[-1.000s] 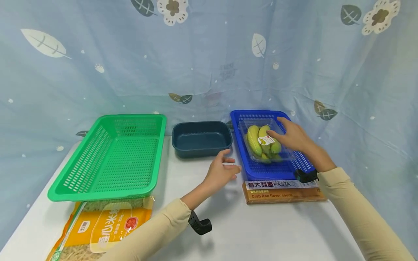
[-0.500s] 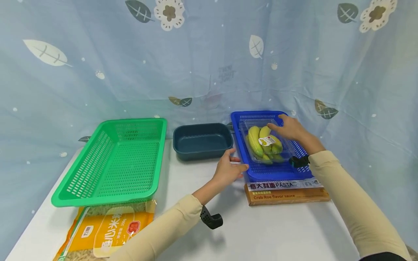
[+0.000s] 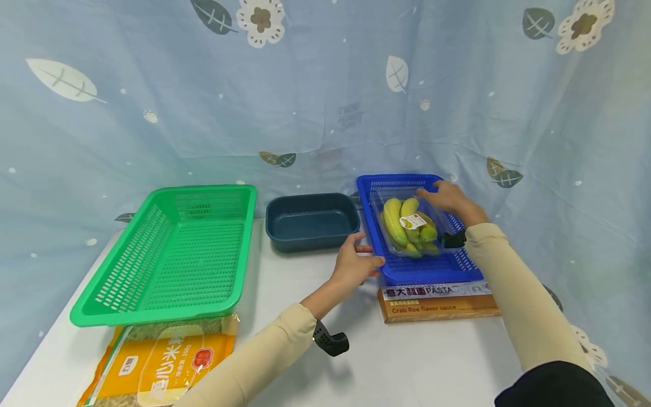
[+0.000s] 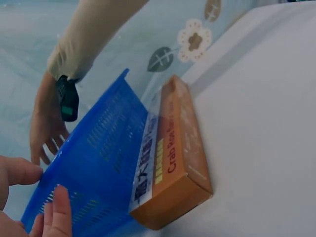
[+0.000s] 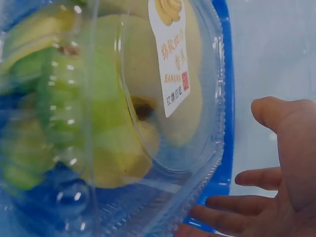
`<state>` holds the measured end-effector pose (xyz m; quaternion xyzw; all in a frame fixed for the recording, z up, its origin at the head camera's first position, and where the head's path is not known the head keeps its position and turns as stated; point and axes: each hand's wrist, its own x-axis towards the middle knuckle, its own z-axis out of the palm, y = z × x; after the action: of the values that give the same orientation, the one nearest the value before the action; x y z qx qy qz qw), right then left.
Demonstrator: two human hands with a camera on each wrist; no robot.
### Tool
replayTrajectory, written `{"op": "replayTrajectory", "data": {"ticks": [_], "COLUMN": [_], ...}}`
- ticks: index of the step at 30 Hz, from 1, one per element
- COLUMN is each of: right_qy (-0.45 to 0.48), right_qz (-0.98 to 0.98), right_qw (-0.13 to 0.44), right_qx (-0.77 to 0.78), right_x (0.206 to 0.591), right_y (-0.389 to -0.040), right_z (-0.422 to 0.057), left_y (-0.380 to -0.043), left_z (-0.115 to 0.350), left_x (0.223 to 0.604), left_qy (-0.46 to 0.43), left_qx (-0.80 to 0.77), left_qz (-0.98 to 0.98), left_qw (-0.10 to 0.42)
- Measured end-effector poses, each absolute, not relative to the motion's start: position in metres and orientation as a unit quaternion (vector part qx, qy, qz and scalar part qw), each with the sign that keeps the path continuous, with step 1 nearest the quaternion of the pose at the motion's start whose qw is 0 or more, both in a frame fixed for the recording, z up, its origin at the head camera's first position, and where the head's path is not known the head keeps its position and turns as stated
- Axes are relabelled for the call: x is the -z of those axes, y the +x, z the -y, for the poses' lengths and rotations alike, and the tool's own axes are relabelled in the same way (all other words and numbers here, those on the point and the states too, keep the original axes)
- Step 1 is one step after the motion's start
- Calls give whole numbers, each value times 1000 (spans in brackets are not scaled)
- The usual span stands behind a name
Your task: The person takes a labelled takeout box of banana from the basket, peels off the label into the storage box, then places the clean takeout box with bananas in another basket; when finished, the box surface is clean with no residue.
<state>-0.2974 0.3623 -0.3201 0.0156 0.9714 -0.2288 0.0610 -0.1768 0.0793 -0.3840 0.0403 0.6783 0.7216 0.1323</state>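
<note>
A blue perforated plastic basket (image 3: 417, 275) stands at the right of the table. Inside it lies a clear clamshell pack of bananas (image 3: 394, 220) with a white label. At the basket's left side is my left hand (image 3: 351, 265), its thumb tip right at the rim and other fingers beside the outer wall. My right hand (image 3: 447, 200) is over the far right corner; in the right wrist view its thumb (image 5: 271, 113) stands apart from the rim, while the fingers (image 5: 242, 207) reach close to it. Neither hand grips the bananas.
A brown pasta box (image 3: 437, 307) lies along the basket's near side. A dark blue tub (image 3: 312, 241) stands at the back middle, a large green basket (image 3: 244, 249) to the left. An orange-and-clear food bag (image 3: 168, 362) lies before the green basket. A patterned curtain (image 3: 305, 85) hangs behind.
My left hand has moved right, up to the blue basket's left rim. My right hand has shifted from above the banana pack toward the basket's far right corner. The basket stays in place.
</note>
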Motion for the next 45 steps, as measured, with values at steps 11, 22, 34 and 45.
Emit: {"op": "replayTrajectory", "data": {"ticks": [11,22,34,45], "right_qy": [45,67,83,58], "right_qz": [-961,-936,-899,-903], "right_qw": [107,85,73,-37], "right_qx": [250,334,424,423], "right_x": [338,347,343,302], "right_y": [-315,-318,-308,-281], "right_z": [-364,-372,-373,-370], "left_y": [-180,-181,-179,-181], "left_z": [-77,-76,-74,-54], "left_x": [383,383,384,369], "left_qy": [50,39,42,16], "left_qx": [-730,-739,-731,-696], "left_qz": [-664,-654,-663,-706], "left_qw": [151,159,159,128]}}
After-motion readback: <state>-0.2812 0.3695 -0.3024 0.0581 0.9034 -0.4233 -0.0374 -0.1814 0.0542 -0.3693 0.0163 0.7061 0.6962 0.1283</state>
